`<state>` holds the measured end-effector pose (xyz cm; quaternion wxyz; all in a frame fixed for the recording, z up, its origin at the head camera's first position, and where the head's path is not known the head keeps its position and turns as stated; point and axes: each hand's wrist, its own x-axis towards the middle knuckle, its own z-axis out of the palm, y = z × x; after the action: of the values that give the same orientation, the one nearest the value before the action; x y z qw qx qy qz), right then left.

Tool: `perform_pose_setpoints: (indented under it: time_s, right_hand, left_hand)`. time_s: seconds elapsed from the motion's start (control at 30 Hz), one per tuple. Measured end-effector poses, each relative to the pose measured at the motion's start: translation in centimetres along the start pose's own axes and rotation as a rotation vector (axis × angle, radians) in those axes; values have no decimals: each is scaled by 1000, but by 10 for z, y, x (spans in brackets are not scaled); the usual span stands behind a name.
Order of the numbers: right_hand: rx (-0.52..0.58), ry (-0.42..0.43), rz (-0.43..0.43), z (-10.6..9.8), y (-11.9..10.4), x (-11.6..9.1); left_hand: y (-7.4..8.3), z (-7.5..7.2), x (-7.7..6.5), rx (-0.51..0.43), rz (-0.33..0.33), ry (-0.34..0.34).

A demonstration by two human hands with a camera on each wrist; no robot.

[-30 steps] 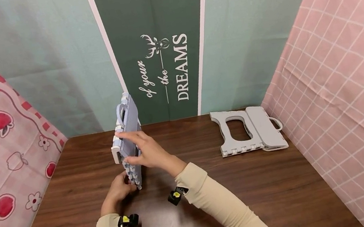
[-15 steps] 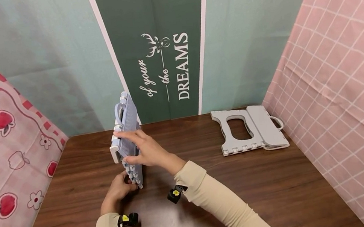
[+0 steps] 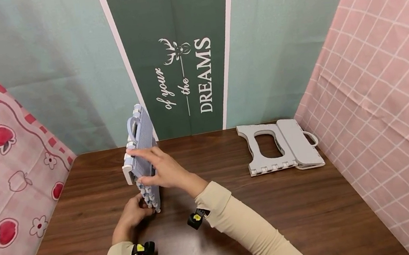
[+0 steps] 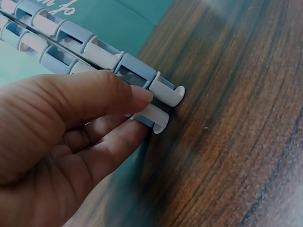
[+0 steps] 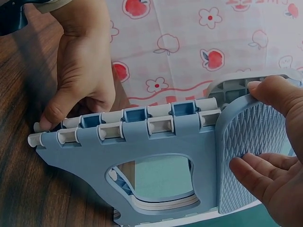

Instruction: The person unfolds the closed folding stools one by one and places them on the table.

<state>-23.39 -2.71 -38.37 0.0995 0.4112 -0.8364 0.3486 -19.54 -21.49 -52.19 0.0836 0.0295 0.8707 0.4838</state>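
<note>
My left hand (image 3: 132, 213) pinches the lowest white knuckles (image 4: 165, 92) on the hinged edge of the blue folding stool (image 5: 156, 145); my right hand (image 3: 165, 168), between one and two o'clock from it, has its fingers spread, one tip on the rim of the textured panel (image 5: 246, 132), others at its face; whether these press, I cannot tell; the stool stands on end over the wooden table (image 3: 296, 218), between eight and nine o'clock of the head view's centre; its handle (image 3: 130, 126) sits at eleven o'clock from my right hand; at three o'clock from the stool lies a pale grey folding stool (image 3: 300, 145); apple-print cloth (image 3: 13, 159) hangs at nine, green cloth (image 3: 176, 20) at twelve.
</note>
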Motion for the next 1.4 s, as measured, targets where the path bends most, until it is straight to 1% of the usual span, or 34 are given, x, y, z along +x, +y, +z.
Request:
perform_pose_setpoints:
  time_s: [0.07, 0.17, 0.33, 0.43, 0.53, 0.6, 0.73, 0.87, 1.03, 1.2, 1.27, 1.4]
  right_hand:
    - [1, 0, 1, 0, 0, 0]
    - [1, 5, 0, -1, -1, 0]
    - [-4, 11, 1, 1, -1, 0]
    - [-5, 9, 4, 3, -1, -1]
    - [-6, 4, 3, 4, -2, -2]
    - [-10, 4, 2, 4, -2, -2]
    - [-16, 9, 1, 5, -3, -2]
    - [-20, 7, 1, 5, -2, -3]
    - [-18, 11, -2, 5, -2, -3]
    - [-8, 12, -10, 6, -2, -2]
    - [-8, 11, -9, 6, -2, -2]
    - [-19, 13, 0, 4, -2, -2]
  left_hand:
    - [1, 0, -1, -7, -7, -5]
    - [3, -3, -2, -17, 0, -23]
    - [8, -11, -6, -100, 29, -56]
    - [8, -13, -9, -144, 45, -63]
    - [7, -14, -10, -163, 67, -49]
    - [8, -15, -11, -177, 92, -27]
    - [11, -17, -11, -192, 156, 18]
    - [15, -18, -12, -205, 198, 39]
    - [20, -16, -14, -217, 200, 65]
    - [20, -17, -13, -191, 174, 84]
    - [19, -18, -11, -201, 163, 82]
    - [16, -17, -7, -246, 162, 61]
